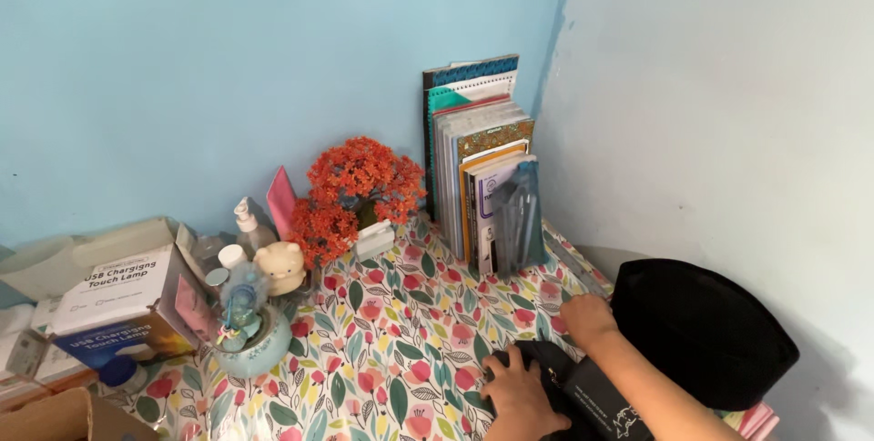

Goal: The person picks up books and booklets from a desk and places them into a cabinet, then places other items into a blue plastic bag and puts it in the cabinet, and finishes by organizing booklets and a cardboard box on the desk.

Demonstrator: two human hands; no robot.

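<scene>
Blue walls corner our floral desk (382, 341); near its front edge our left hand (521, 394) presses flat on a black pouch (583, 391), steadying it, while our right hand (587, 318) seemingly rests curled against a black cap (701, 332).

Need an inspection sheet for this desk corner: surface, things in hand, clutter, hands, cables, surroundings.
Surface: desk under a floral patterned cover, set into a wall corner.
Things in hand: black pouch lying flat at the near edge; black cap beside it on the right.
Clutter: row of upright books; orange artificial plant; small cream figurine; round teal pot; white pump bottle; white and blue lamp box.
Hands: left hand pressed flat on the pouch; right hand at the pouch's far edge, next to the cap, grip not clear.
Cables: nothing seen.
Surroundings: light blue walls; no other person seen.
</scene>
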